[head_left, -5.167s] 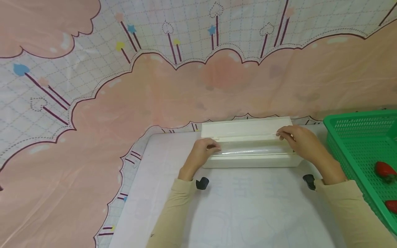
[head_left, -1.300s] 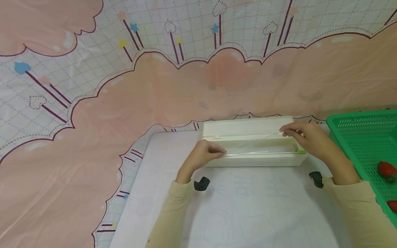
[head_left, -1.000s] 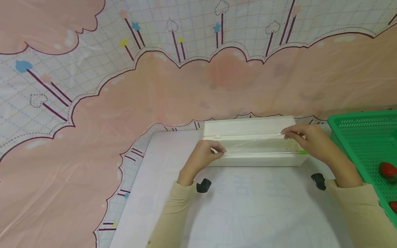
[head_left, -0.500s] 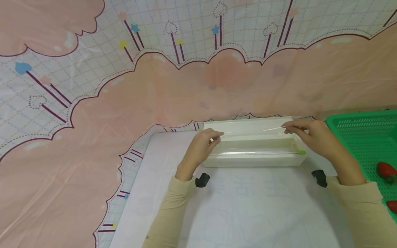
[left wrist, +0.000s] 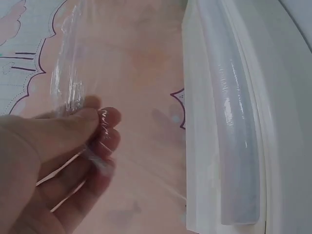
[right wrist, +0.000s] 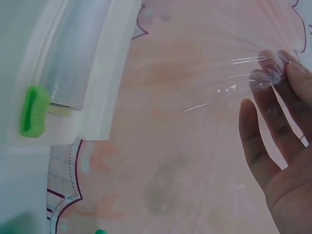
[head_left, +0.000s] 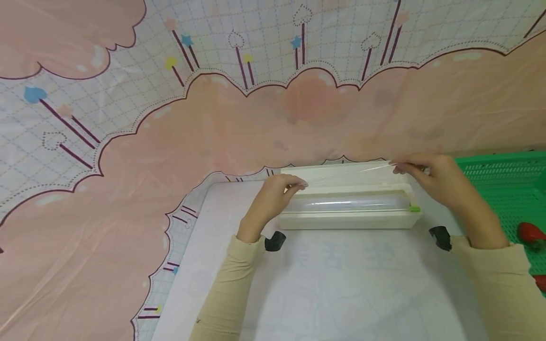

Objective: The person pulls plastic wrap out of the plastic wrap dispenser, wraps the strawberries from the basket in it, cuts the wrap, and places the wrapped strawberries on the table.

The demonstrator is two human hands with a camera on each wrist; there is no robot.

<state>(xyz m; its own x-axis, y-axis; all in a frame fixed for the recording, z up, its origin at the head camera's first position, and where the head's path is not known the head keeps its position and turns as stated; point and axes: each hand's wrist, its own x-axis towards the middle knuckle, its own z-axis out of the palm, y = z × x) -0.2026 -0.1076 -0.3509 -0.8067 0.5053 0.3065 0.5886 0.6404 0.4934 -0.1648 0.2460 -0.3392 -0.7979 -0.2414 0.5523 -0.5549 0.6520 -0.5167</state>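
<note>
A sheet of clear cling film (head_left: 347,173) is stretched between my two hands over the back of a white wrap dispenser (head_left: 350,221). My left hand (head_left: 269,201) pinches one corner between thumb and fingertips; in the left wrist view the film (left wrist: 73,87) runs away from those fingers in bunched folds. Slightly higher, my right hand (head_left: 445,189) pinches the other end, and in the right wrist view creases (right wrist: 234,90) fan out from its fingertips. Inside the dispenser, whose lid stands raised, lies the film roll (head_left: 351,203). A green slider (right wrist: 35,112) sits at its right end.
To the right is a green basket (head_left: 503,189) with strawberries (head_left: 531,233), partly behind my right forearm. A white table (head_left: 354,284) carries the dispenser. Behind it hangs a pink patterned cloth (head_left: 230,128). Each cuff has a black wrist piece (head_left: 275,241) beside it.
From the dispenser's front edge my left hand has risen toward its back, still pinching film. My right hand has moved up and slightly right. The sheet has lifted, and the roll shows plainly below.
</note>
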